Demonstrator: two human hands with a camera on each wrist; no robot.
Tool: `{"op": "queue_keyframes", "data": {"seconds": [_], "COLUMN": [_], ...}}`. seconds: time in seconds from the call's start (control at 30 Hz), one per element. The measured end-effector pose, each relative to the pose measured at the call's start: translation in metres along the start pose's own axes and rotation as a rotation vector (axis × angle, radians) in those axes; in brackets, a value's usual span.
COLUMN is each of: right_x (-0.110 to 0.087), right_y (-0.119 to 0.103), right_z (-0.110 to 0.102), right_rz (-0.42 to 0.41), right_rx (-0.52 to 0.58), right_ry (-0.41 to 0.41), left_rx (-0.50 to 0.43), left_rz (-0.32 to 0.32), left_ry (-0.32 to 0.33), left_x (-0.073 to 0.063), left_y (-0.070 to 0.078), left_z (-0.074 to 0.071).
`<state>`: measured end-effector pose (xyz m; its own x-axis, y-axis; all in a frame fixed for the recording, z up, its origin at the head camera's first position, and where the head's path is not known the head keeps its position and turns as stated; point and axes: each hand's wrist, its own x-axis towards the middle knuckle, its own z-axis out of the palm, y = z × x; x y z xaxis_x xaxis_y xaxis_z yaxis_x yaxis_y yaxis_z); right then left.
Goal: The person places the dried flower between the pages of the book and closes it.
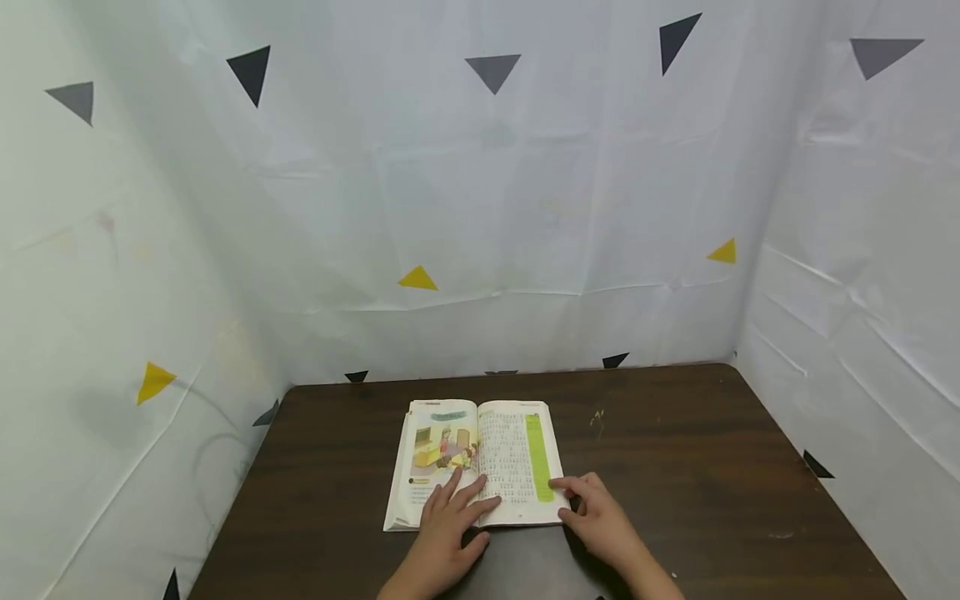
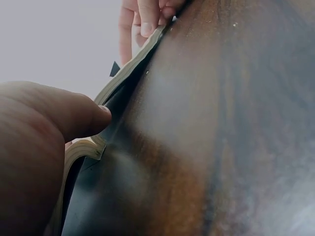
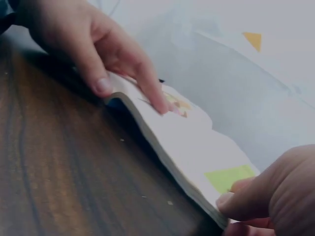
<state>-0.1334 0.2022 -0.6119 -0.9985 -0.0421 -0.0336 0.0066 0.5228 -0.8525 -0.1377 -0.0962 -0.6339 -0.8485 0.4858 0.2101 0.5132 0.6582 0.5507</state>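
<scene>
An open book (image 1: 502,458) lies on the dark wooden table, with a coloured picture on its left page and a green strip along the right page's outer side. Across the lower part of the book near its spine, my left hand (image 1: 450,529) rests with fingers spread; in the left wrist view its thumb (image 2: 83,115) extends past the bottom edge. My right hand (image 1: 600,517) pinches the lower right corner, thumb and index finger together beside the green strip (image 3: 226,178). Whether it holds one sheet or several cannot be told.
The brown table (image 1: 697,450) extends around the book on both sides. White sheeting (image 1: 525,208) with grey, black and yellow triangles hangs behind it and at the left and right.
</scene>
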Motion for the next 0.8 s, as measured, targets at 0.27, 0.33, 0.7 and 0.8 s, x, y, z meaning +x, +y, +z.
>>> {"op": "queue_keyframes", "data": {"seconds": [0.27, 0.33, 0.7, 0.8], "right_x": [-0.001, 0.0, -0.001, -0.003], "right_y": [-0.005, -0.005, -0.003, -0.006], "right_z": [0.004, 0.005, 0.017, 0.019], "right_rz": [-0.002, 0.004, -0.008, -0.08], "right_rx": [0.011, 0.013, -0.015, 0.061], "right_ry": [0.064, 0.085, 0.237, 0.28], "left_rx": [-0.01, -0.012, 0.003, 0.01], "left_rz": [-0.011, -0.015, -0.002, 0.012], "left_ry": [0.006, 0.006, 0.008, 0.013], "left_x": [0.0, -0.001, -0.002, -0.002], "left_y": [-0.001, -0.001, 0.0, 0.0], "left_z": [-0.001, -0.001, 0.001, 0.0]}}
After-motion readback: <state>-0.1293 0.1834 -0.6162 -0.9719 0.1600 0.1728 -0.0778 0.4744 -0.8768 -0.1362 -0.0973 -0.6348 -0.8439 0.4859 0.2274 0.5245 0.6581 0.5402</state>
